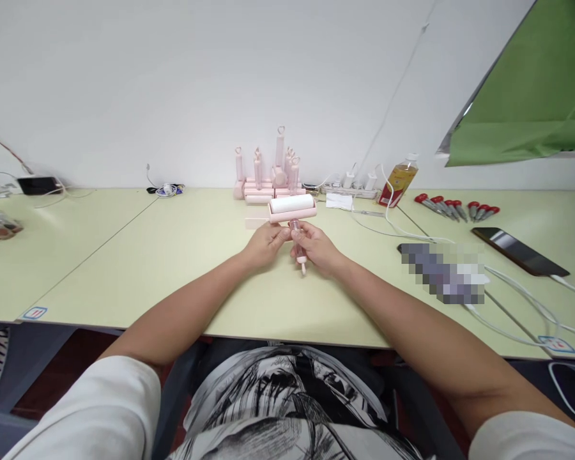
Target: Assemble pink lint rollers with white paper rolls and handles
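I hold a pink lint roller (292,206) over the pale green table (182,255); its white roll is at the top and its clear pink handle points toward me. My right hand (317,248) is closed around the handle. My left hand (266,243) pinches the handle just under the roll from the left. A flat pink piece (257,222) lies on the table just behind my left hand.
A cluster of pink lint rollers and parts (268,172) stands behind my hands. To the right are a power strip (349,189), an amber bottle (399,183), several red-handled screwdrivers (455,208), a dark phone (520,250) and white cables (508,287). Small cables (165,189) lie far left.
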`<state>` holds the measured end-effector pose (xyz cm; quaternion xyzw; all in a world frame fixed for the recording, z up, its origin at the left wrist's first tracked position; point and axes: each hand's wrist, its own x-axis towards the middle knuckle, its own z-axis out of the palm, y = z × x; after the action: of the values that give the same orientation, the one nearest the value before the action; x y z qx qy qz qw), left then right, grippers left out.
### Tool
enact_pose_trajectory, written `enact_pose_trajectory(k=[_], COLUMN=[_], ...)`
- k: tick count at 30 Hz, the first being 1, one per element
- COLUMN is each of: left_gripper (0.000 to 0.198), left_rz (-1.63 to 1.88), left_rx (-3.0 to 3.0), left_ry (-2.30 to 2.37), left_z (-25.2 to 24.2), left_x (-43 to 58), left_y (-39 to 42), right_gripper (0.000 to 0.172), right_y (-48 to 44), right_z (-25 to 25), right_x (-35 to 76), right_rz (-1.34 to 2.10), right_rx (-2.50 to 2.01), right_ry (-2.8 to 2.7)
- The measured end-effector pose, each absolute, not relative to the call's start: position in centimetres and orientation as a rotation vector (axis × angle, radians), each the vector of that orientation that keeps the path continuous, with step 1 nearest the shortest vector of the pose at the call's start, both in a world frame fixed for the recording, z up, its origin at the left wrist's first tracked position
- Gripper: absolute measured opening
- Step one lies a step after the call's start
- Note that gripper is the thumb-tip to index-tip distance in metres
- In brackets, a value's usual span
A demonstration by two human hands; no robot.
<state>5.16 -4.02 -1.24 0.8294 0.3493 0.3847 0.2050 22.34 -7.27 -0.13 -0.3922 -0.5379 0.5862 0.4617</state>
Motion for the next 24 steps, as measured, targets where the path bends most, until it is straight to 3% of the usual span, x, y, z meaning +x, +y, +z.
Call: enact_pose_trajectory(k=[5, 8, 10, 13, 19, 24], left_gripper=[0.034, 0.069, 0.08, 0.065, 0.046, 0.05], left_rz=[1.058, 0.944, 0.823, 0.765, 1.064, 1.137], left_rx=[2.416, 2.374, 2.382, 2.382, 1.915, 1.479], left_ry=[1.505, 1.746, 1.689, 1.557, 1.566, 1.193], left_z=[-1.5, -2.0, -2.4, -2.8, -2.3, -1.7], left_x=[1.0, -1.0, -1.7, -2.0, -1.4, -0.6], left_y=[-0.1, 1.7, 2.2, 2.3, 2.0, 1.1], right_gripper=[0.023, 0.021, 0.022, 0.023, 0.024, 0.023], right_y=[-6.6, -6.6, -6.7, -7.0, -7.3, -7.0], right_z=[0.2, 0.0, -0.1, -0.1, -0.1, -0.3], right_x=[23.1, 23.0, 22.8, 22.5, 22.5, 22.6], right_rz=[1.368, 1.392, 1.43, 1.496, 1.508, 1.503], right_rx=[-1.147, -1.196, -1.23, -1.29, -1.329, -1.334], right_ry=[-1.181, -1.203, -1.25, -1.323, -1.373, -1.335])
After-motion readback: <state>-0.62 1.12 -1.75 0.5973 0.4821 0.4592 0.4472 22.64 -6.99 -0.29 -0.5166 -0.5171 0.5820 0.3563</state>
